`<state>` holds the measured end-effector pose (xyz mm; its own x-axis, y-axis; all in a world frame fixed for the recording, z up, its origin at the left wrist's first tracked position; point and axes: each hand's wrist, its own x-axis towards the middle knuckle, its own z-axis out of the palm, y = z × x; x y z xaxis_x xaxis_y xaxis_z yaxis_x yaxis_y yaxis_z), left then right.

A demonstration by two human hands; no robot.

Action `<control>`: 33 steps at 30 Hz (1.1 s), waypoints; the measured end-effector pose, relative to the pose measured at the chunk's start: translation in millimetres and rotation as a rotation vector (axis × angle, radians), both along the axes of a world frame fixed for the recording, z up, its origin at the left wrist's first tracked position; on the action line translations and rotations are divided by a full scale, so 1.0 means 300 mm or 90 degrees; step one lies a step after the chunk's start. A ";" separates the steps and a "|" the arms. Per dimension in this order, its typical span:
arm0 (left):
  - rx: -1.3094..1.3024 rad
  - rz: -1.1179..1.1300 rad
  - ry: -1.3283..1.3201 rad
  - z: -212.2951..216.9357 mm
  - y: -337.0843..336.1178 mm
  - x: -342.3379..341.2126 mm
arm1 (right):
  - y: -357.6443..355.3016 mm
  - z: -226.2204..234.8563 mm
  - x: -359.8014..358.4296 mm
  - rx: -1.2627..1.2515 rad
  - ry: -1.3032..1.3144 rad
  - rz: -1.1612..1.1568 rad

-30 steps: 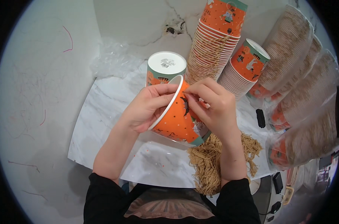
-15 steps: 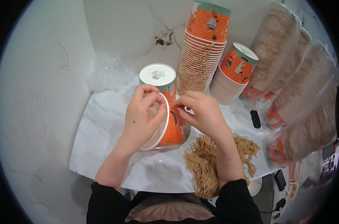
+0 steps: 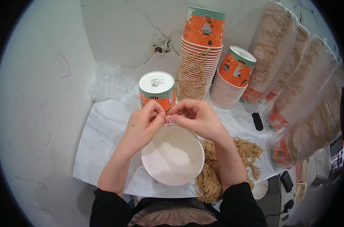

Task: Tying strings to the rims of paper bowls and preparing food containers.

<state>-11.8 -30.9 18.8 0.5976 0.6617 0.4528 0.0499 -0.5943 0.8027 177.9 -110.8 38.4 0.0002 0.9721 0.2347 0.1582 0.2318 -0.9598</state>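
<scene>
A large paper bucket [image 3: 173,157] stands mouth up in front of me, its white inside showing. Over its far rim my left hand [image 3: 143,126] and my right hand [image 3: 196,119] meet, each with thumb and forefinger pinched on a thin cord [image 3: 167,119]. The cord is small and partly covered by the fingertips. Just behind, an upside-down orange and green paper bucket [image 3: 156,84] shows its white base. Beside my right forearm lies a loose heap of tan cords [image 3: 209,178].
A tall stack of orange buckets [image 3: 200,56] with tan cords hanging on it stands at the back. To its right are a shorter stack [image 3: 232,89] and several plastic-wrapped stacks [image 3: 276,49]. A small black object [image 3: 257,121] lies on the marbled sheet [image 3: 103,140].
The bucket has gone from tilted on its side to mouth up. Both hands have come together at its far rim, pinching the cord.
</scene>
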 end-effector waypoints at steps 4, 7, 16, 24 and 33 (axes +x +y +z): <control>-0.174 -0.046 0.044 -0.010 0.009 0.009 | -0.001 -0.009 -0.016 0.001 -0.101 -0.035; -0.197 -0.055 0.052 -0.039 0.026 0.020 | 0.015 -0.033 -0.025 -0.018 -0.172 -0.061; -0.547 -0.109 0.032 -0.026 0.092 0.020 | 0.019 -0.033 -0.026 -0.019 -0.146 -0.001; -0.502 -0.267 -0.381 0.024 0.064 0.007 | 0.007 -0.021 -0.045 -0.005 -0.156 0.071; 0.124 0.078 0.581 0.072 0.040 -0.119 | 0.042 -0.059 0.007 -0.029 -0.173 0.188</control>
